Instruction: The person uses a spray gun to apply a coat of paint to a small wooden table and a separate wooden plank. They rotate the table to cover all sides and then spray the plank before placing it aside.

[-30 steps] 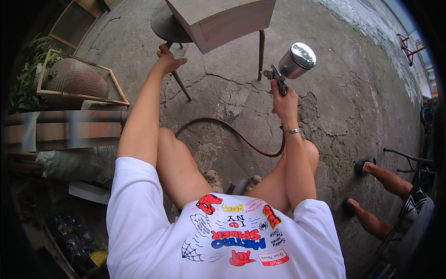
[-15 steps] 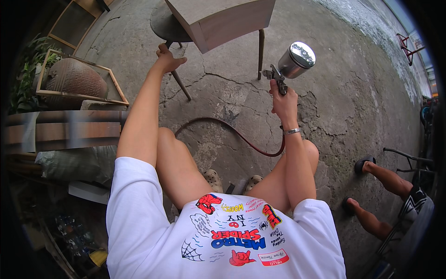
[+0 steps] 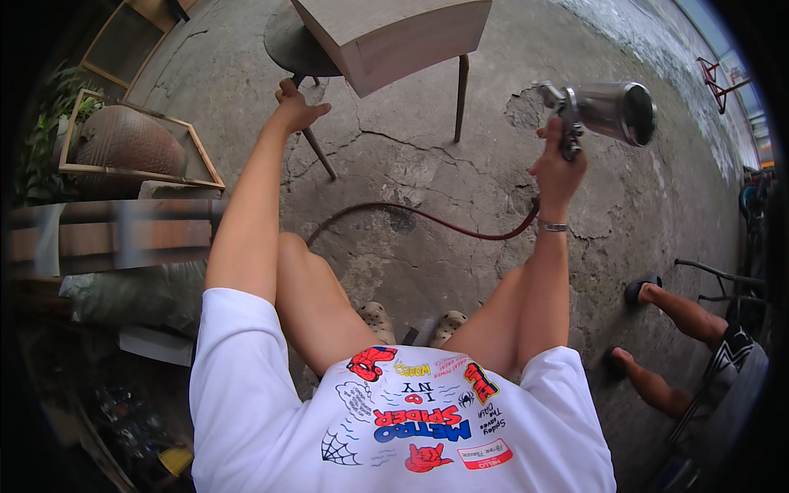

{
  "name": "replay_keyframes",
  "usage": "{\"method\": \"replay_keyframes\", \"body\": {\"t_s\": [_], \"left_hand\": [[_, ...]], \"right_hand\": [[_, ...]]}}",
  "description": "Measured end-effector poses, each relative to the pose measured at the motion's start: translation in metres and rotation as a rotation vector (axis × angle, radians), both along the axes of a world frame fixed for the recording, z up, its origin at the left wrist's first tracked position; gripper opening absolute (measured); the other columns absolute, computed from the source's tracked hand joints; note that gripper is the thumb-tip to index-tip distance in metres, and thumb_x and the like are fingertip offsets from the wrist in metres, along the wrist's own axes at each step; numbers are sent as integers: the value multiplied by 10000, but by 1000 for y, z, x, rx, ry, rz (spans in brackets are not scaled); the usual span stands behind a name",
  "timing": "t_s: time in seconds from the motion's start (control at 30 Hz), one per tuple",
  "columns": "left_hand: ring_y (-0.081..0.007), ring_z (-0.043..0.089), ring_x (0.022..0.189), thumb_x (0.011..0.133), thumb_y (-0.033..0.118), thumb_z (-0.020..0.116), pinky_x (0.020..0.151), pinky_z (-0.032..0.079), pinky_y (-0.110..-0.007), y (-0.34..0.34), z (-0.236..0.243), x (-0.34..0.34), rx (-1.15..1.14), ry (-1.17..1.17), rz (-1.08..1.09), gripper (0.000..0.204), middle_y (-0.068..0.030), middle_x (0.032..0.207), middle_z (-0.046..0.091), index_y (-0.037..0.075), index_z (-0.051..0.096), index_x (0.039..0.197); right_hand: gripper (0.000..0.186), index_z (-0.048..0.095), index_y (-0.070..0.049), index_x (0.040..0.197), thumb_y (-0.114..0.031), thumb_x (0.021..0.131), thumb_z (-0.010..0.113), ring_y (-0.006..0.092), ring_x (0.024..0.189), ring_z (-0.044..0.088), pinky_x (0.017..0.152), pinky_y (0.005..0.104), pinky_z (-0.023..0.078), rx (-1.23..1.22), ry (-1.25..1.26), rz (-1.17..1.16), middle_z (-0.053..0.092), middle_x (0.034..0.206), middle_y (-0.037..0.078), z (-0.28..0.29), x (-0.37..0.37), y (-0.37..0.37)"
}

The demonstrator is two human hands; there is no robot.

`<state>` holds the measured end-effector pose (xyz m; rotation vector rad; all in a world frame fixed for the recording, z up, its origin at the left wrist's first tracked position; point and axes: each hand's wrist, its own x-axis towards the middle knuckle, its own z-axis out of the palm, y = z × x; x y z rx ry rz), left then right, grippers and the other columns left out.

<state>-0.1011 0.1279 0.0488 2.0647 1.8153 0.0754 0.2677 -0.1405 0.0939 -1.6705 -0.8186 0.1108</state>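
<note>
My right hand grips a metal spray gun by its handle, out to the right of the stool. The gun's shiny silver cup tilts over to the right. A dark red hose runs from below that hand and curves left across the floor. My left hand is closed at the near edge of a dark round stool, by the top of a leg, with its thumb stuck out to the right. On the stool rests a pale box-shaped piece, its far part cut off by the frame.
Cracked concrete floor lies all around. To my left are a wooden frame, a large brown pot and stacked boards. At the right a person's legs show beside a dark metal chair frame.
My right hand has swung the spray gun to the right, and the gun's cup has tipped over sideways. The hose has shifted along with it. My left hand stays at the stool.
</note>
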Motion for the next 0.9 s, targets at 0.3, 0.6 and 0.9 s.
{"method": "replay_keyframes", "body": {"t_s": [0.3,0.6,0.9], "left_hand": [[-482,319,1432,869,503,757,1124,408,-455,1,-1,-1,-59,-146,-17,1166,-400,1506,178,-146,-32,1431],[-388,473,1403,930,626,585,1138,408,-454,-178,-22,24,-608,134,-396,925,-281,1513,465,-12,339,1554],[-380,620,1219,980,550,569,1027,484,-485,-256,-38,56,-603,181,-856,686,-216,1303,651,15,513,1405]], "right_hand": [[485,713,-32,831,-496,965,688,75,443,546,403,260,384,-68,49,58,673,659,31,13,-3,-4],[300,716,7,895,-285,950,761,48,586,523,535,249,408,-108,132,280,628,643,-12,21,-74,-36],[145,694,-3,893,-115,882,784,161,584,531,568,301,428,-87,-1,531,586,668,82,37,-131,-35]]}}
